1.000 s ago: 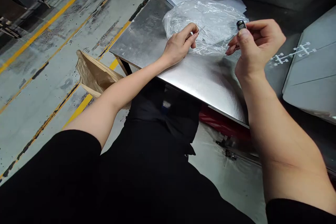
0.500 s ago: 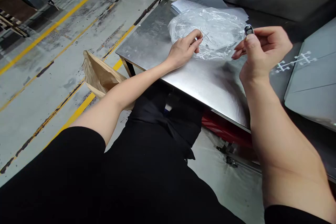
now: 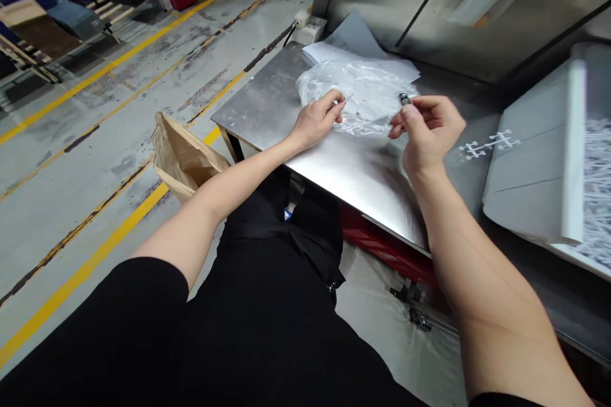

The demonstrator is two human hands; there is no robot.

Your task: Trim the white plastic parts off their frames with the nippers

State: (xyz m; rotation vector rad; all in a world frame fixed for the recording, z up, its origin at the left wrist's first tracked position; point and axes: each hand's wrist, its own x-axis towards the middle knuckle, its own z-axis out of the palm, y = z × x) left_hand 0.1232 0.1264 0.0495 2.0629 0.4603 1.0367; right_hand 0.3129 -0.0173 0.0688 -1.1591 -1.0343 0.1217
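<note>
Above the bench [image 3: 353, 168], I see the person's left hand [image 3: 317, 119], its fingers pinched on a thin white piece [image 3: 350, 99], by a clear plastic bag [image 3: 367, 76]. Right of it, the right hand [image 3: 432, 130] has fingers clamped on a small dark tool [image 3: 405, 98]; farther right is one white branched piece [image 3: 487, 145].
</note>
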